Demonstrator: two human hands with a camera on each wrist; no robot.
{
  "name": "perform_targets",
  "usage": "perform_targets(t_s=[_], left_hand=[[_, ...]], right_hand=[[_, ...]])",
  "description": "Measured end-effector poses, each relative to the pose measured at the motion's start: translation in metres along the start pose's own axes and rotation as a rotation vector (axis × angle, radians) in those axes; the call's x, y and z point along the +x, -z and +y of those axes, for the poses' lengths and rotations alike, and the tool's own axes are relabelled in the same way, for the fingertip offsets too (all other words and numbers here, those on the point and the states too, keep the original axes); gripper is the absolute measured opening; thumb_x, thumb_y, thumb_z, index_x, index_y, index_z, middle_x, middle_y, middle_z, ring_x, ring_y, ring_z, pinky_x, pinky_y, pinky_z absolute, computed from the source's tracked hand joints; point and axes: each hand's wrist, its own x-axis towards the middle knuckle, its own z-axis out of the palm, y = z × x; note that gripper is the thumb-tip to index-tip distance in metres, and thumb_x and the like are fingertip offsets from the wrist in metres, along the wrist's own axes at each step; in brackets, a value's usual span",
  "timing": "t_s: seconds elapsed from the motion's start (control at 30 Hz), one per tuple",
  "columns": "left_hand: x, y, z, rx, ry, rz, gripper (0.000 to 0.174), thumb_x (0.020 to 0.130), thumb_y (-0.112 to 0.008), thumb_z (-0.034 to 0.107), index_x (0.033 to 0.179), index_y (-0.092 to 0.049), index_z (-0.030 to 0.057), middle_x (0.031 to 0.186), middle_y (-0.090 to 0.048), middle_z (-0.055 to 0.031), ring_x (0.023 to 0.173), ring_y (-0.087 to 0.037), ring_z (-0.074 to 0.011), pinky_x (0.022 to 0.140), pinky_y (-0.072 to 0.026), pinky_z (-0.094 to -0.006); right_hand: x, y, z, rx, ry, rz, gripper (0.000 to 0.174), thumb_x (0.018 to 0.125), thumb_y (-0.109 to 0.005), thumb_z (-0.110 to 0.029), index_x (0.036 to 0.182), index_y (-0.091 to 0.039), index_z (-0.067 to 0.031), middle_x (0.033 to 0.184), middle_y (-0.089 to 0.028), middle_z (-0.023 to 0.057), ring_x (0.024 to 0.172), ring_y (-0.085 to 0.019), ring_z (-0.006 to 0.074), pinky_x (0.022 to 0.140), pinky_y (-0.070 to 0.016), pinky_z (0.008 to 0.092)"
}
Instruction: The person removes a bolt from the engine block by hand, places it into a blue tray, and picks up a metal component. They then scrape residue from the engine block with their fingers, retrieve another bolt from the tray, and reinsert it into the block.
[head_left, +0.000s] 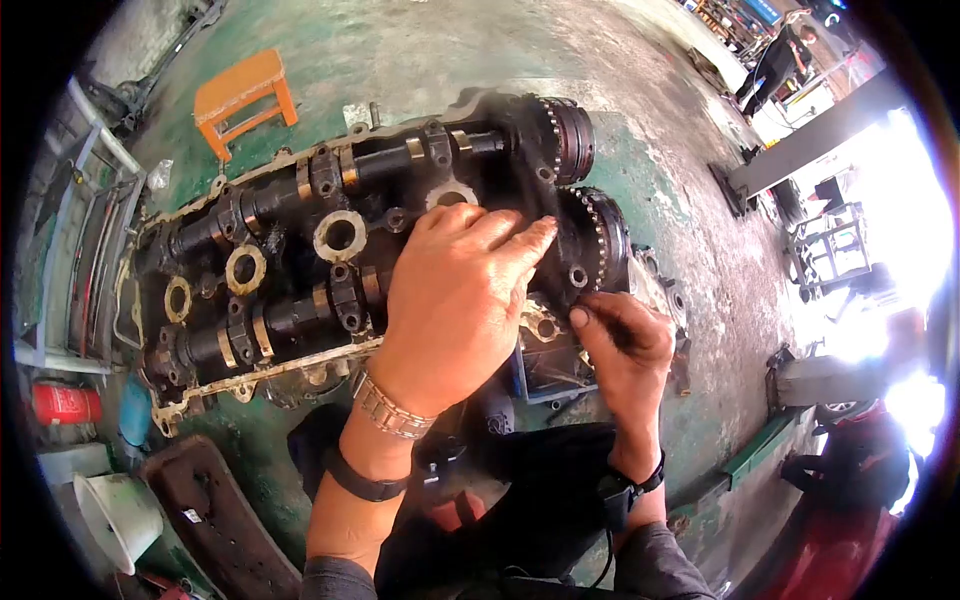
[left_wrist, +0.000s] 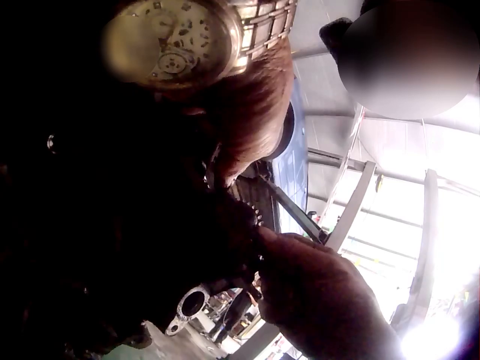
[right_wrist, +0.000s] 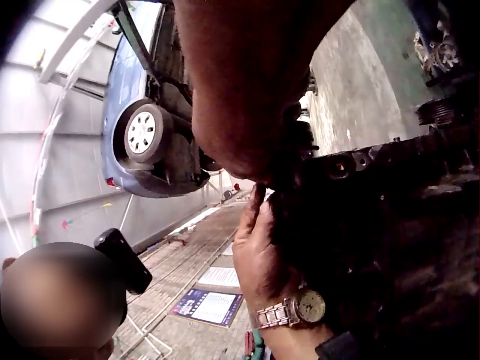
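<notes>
A dark, oily cylinder head (head_left: 290, 270) with two camshafts (head_left: 380, 165) lies across the head view. My left hand (head_left: 460, 290), wearing a metal watch (head_left: 393, 408), reaches over its right part. The index fingertip lies on the black front bearing cap (head_left: 545, 195); the other fingertips are hidden. At the cap's lower corner, thumb and fingers of my right hand (head_left: 630, 345) pinch its edge. Toothed cam sprockets (head_left: 612, 235) stand just right of the cap. In the left wrist view the right hand (left_wrist: 315, 292) is close beside a sprocket, mostly in shadow.
An orange stool (head_left: 240, 90) stands behind the engine part. To the left are a metal rack (head_left: 100, 150), a red cylinder (head_left: 68, 403), a white bucket (head_left: 120, 520) and a long brown tray (head_left: 215, 510). Another person (head_left: 775, 65) is far right. A raised blue car (right_wrist: 127, 172) shows in the right wrist view.
</notes>
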Motion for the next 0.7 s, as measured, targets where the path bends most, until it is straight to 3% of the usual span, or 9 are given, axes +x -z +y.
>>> perform_targets(t_s=[0.07,0.23,0.37,0.47,0.5,0.53,0.6,0.63,0.7], left_hand=[[0.0,-0.001,0.0,-0.012,0.004,0.002,0.035,0.077,-0.068,0.003,0.112,-0.071,0.0056,0.103,-0.068,-0.013,0.094,-0.06,-0.0325,0.084,-0.049,-0.0419],[0.0,0.0,-0.001,0.003,0.002,-0.017,0.036,0.077,-0.07,0.004,0.113,-0.071,0.0059,0.103,-0.067,-0.0122,0.092,-0.059,-0.0326,0.083,-0.0486,-0.0417],[-0.001,-0.001,0.0,0.0,-0.008,-0.007,0.038,0.077,-0.07,0.003,0.114,-0.07,0.0064,0.102,-0.067,-0.0118,0.093,-0.059,-0.0325,0.084,-0.0486,-0.0412],[-0.001,0.001,0.001,-0.021,0.019,-0.044,0.038,0.077,-0.07,0.003,0.115,-0.07,0.0066,0.103,-0.067,-0.0124,0.094,-0.06,-0.0327,0.085,-0.0486,-0.0407],[0.001,0.002,0.001,-0.011,0.018,-0.044,0.038,0.077,-0.069,0.003,0.115,-0.069,0.0057,0.103,-0.067,-0.013,0.095,-0.06,-0.0329,0.086,-0.0484,-0.0407],[0.0,0.002,0.002,-0.005,0.018,-0.052,0.038,0.077,-0.069,0.002,0.115,-0.069,0.0049,0.103,-0.068,-0.0136,0.096,-0.06,-0.0332,0.087,-0.0483,-0.0407],[-0.001,0.0,0.0,-0.04,0.01,-0.085,0.039,0.078,-0.068,0.001,0.116,-0.069,0.0036,0.106,-0.068,-0.0152,0.099,-0.061,-0.0333,0.089,-0.0477,-0.0398],[-0.001,-0.001,-0.001,-0.022,-0.01,-0.064,0.038,0.078,-0.068,0.005,0.116,-0.069,0.0049,0.104,-0.067,-0.0141,0.097,-0.059,-0.0331,0.087,-0.0474,-0.0411],[-0.003,-0.004,-0.003,-0.018,-0.02,-0.04,0.038,0.078,-0.067,0.006,0.116,-0.068,0.0062,0.103,-0.066,-0.0138,0.095,-0.059,-0.0338,0.086,-0.0477,-0.0425]], right_hand=[[-0.001,0.003,-0.001,-0.027,-0.027,-0.028,0.014,0.079,-0.076,-0.001,0.089,-0.069,0.0046,0.078,-0.07,0.0113,0.068,-0.064,0.0131,0.063,-0.0497,0.0257],[0.0,0.012,0.004,0.298,-0.15,0.019,0.017,0.085,-0.074,-0.005,0.098,-0.069,0.0044,0.085,-0.069,0.0044,0.079,-0.061,0.01,0.074,-0.0493,0.0252],[0.01,0.021,0.024,0.524,-0.263,0.146,0.028,0.095,-0.063,-0.024,0.103,-0.065,0.0024,0.07,-0.056,-0.0009,0.054,-0.048,0.0052,0.048,-0.034,0.019],[0.016,0.036,0.04,0.818,-0.409,0.139,0.032,0.098,-0.06,-0.027,0.108,-0.063,0.0035,0.069,-0.056,0.0001,0.05,-0.045,0.0054,0.044,-0.0339,0.0194],[0.025,0.027,0.027,0.937,-0.58,0.419,0.034,0.1,-0.057,-0.029,0.11,-0.062,0.0038,0.073,-0.058,0.0014,0.047,-0.044,0.0055,0.04,-0.0324,0.02],[0.019,0.044,0.053,1.082,-0.53,0.293,0.037,0.1,-0.055,-0.031,0.113,-0.06,0.004,0.075,-0.06,0.0027,0.05,-0.047,0.0056,0.039,-0.0318,0.0205],[0.017,0.052,0.06,1.075,-0.57,0.427,0.039,0.101,-0.054,-0.032,0.116,-0.058,0.0043,0.077,-0.06,0.0037,0.052,-0.046,0.0056,0.039,-0.0317,0.0206],[0.019,0.072,0.063,1.321,-0.466,0.288,0.039,0.101,-0.054,-0.032,0.117,-0.056,0.0045,0.079,-0.058,0.0045,0.052,-0.043,0.0058,0.04,-0.0309,0.0214],[0.019,0.085,0.075,1.389,-0.419,0.323,0.038,0.102,-0.054,-0.03,0.116,-0.056,0.0055,0.081,-0.056,0.0059,0.054,-0.04,0.0079,0.041,-0.0307,0.0219]])
